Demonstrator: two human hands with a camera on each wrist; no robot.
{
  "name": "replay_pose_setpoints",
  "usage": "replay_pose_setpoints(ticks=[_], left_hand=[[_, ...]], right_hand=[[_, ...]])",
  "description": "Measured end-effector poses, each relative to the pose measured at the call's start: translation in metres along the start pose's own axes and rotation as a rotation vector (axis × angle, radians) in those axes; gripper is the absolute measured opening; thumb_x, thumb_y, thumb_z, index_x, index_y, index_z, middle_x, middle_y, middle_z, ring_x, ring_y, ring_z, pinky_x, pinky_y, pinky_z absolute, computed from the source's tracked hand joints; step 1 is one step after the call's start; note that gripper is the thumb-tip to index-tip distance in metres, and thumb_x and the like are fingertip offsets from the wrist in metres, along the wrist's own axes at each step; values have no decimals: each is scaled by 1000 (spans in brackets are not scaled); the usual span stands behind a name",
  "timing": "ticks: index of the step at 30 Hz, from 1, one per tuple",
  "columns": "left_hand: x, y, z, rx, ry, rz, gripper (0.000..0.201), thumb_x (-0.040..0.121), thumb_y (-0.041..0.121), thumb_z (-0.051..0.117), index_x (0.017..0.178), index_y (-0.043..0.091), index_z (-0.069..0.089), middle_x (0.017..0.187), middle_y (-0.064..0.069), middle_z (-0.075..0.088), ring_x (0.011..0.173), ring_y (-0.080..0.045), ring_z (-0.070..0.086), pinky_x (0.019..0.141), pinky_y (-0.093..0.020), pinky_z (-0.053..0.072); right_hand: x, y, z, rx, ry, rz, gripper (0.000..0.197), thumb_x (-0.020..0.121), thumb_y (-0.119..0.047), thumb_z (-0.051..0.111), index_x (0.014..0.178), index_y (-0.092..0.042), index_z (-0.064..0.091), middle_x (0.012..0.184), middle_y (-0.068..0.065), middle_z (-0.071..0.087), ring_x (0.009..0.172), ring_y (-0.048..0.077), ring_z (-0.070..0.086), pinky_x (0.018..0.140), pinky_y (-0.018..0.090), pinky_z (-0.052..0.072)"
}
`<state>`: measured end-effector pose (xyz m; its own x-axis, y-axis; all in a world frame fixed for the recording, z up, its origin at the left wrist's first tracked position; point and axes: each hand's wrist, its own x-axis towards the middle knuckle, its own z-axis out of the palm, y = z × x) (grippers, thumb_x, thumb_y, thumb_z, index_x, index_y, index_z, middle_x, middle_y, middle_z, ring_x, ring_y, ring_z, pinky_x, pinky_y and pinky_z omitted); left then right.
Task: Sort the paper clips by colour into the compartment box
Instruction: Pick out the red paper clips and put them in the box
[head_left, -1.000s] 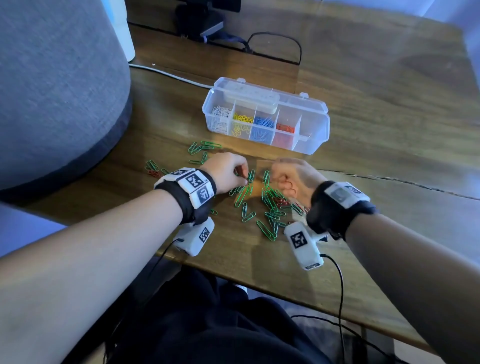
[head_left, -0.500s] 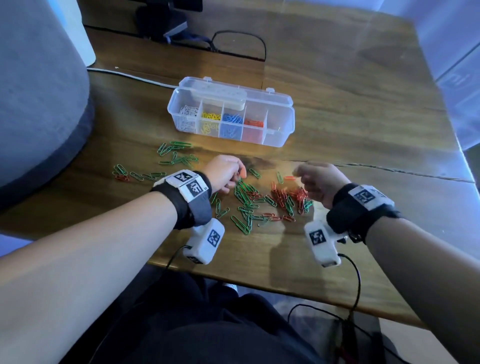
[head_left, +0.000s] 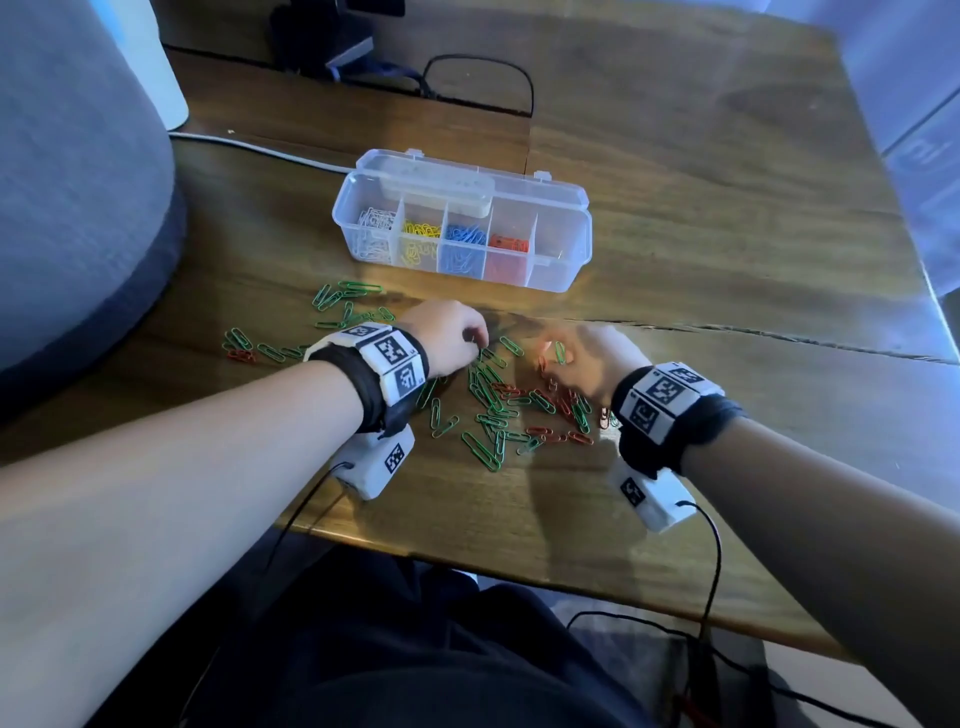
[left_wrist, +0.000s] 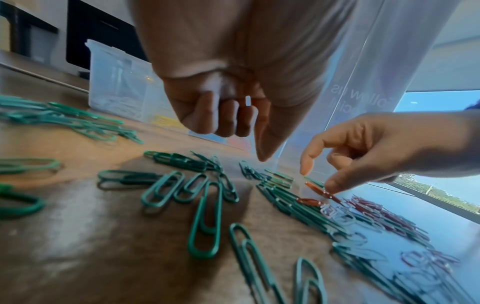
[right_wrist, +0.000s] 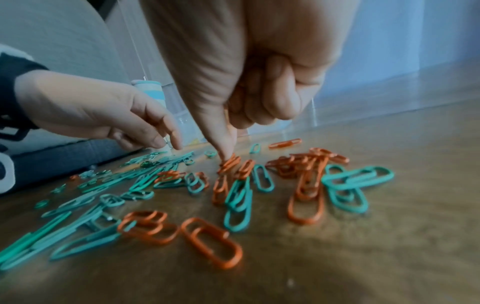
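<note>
Both hands are down in the scatter of green and orange-red wire paper clips (head_left: 498, 410) on the brown wooden worktop (head_left: 727, 260): the right hand (head_left: 592, 364) holds a few orange clips against its curled fingers, thumb tip pressing an orange-red clip (right_wrist: 230, 163) in the heap. The left hand (head_left: 449, 338) has fingers curled, apparently holding nothing, though blur makes that uncertain. Beyond stands the clear plastic compartment box (head_left: 563, 244), lid open, white, yellow, blue and orange clips sorted; a grey fabric-covered round thing (head_left: 67, 182) crowds the left, with a black cable (head_left: 483, 67) behind.

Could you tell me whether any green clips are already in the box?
No, the compartment box holds only white, yellow, blue and red clips.
</note>
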<state>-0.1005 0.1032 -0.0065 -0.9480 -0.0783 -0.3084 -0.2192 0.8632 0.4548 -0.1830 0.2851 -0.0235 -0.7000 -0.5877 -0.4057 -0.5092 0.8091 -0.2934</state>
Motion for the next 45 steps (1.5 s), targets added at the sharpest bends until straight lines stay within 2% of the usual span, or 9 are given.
replay_pose_setpoints(ticks=[7, 14, 21, 28, 33, 36, 39, 42, 45], left_hand=[[7, 10, 1, 75, -73, 76, 14, 85, 26, 64, 97, 22, 69, 68, 18, 46, 61, -2, 42, 60, -23, 32], [7, 14, 15, 120, -137, 61, 10, 82, 29, 66, 89, 22, 67, 98, 3, 64, 93, -19, 59, 76, -29, 46], [8, 21, 19, 126, -160, 92, 7, 84, 16, 59, 85, 20, 64, 99, 1, 66, 96, -19, 60, 73, -28, 45], [10, 17, 20, 62, -147, 38, 9, 86, 17, 57, 91, 13, 62, 90, -1, 60, 87, -21, 56, 70, -27, 40], [11, 9, 13, -386, -86, -84, 10, 87, 14, 56, 78, 14, 59, 80, -3, 59, 62, -14, 48, 58, -26, 38], [7, 4, 11, -1019, -113, -171, 23, 85, -5, 49, 71, 12, 54, 73, -14, 51, 41, -7, 32, 39, -17, 27], [1, 9, 7, -1289, -137, -191, 29, 84, -11, 35, 74, 8, 55, 60, -2, 49, 39, -5, 30, 36, -13, 27], [-1, 15, 7, -1434, -224, -198, 31, 82, -5, 26, 72, 7, 52, 51, 2, 43, 40, -7, 30, 38, -15, 26], [-2, 19, 11, -1550, -271, -222, 26, 80, 4, 26, 62, 9, 45, 50, 1, 37, 42, -9, 26, 39, -18, 21]], right_hand=[[0, 0, -7, -150, -31, -92, 26, 91, -27, 53, 116, -35, 55, 105, -1, 64, 83, 22, 59, 70, 29, 50], [-3, -8, -13, -170, -53, -64, 19, 93, -21, 48, 108, -27, 57, 94, 4, 61, 75, 23, 52, 65, 26, 38], [-10, -2, -17, -103, -69, -47, 28, 92, -19, 51, 115, -33, 57, 96, -2, 57, 76, 22, 52, 66, 26, 40], [-2, -4, -10, -212, -94, 3, 22, 91, -27, 49, 111, -18, 54, 109, 7, 62, 91, 27, 60, 71, 30, 45], [0, 3, -7, -24, -58, 10, 14, 92, -26, 48, 82, -17, 53, 74, -2, 50, 70, 20, 48, 59, 25, 36], [-5, 12, -8, 926, -63, 112, 32, 86, -11, 45, 56, -18, 54, 61, 0, 50, 55, 17, 44, 50, 23, 30], [-18, 15, -19, 1612, -164, 105, 24, 79, 0, 25, 63, -9, 41, 60, 4, 49, 46, 13, 44, 38, 16, 24], [-20, 13, -22, 1638, -171, 108, 17, 75, -3, 29, 67, -8, 44, 60, 5, 47, 44, 12, 42, 34, 14, 22], [-15, 13, -12, 1182, -90, 109, 14, 83, -8, 48, 70, -10, 54, 54, -3, 45, 36, 5, 35, 32, 14, 23]])
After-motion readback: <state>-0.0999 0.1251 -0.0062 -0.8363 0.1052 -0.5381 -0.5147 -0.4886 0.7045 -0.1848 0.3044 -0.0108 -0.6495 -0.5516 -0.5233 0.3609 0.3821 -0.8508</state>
